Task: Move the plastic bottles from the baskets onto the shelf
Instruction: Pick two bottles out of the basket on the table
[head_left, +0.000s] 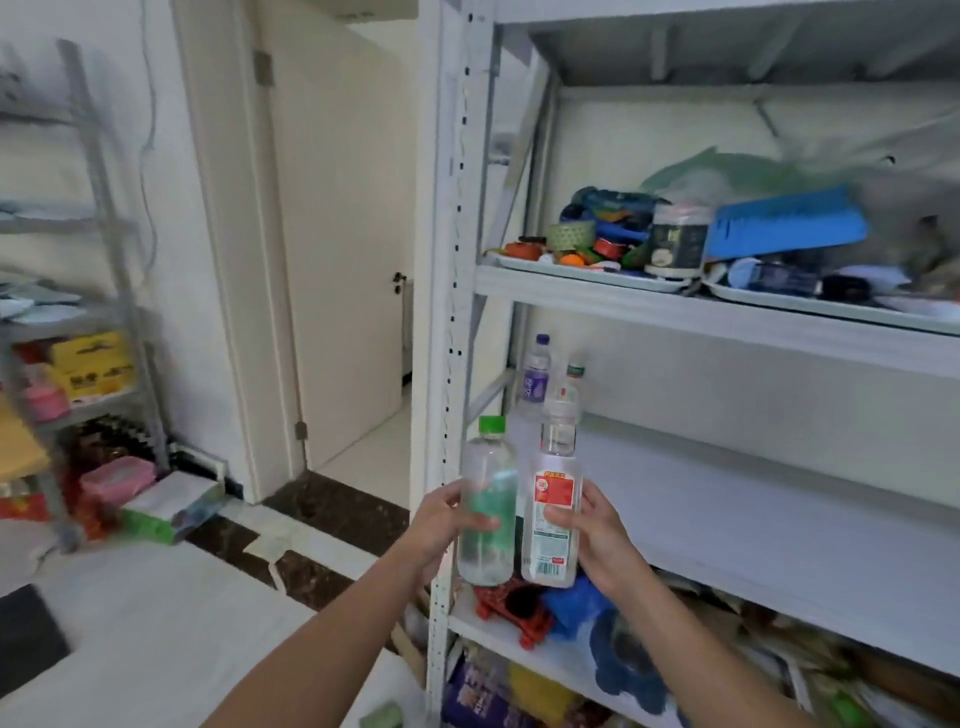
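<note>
My left hand (441, 519) grips a clear plastic bottle with a green cap and green label (485, 499), held upright. My right hand (597, 535) grips a clear bottle with a white cap and red-and-white label (553, 499), also upright. Both bottles are side by side in front of the left end of the white metal shelf (753, 519). Two more bottles stand at the back left of that middle board: one with a purple label (537, 379) and one with a green cap (571, 384). No basket is in view.
The board above carries trays of small clutter, a dark jar (675, 244) and a blue tray (789, 223). Red and blue items (545, 608) lie on the board below. The shelf's upright post (452, 312) is just left of the bottles. A door and another rack stand at left.
</note>
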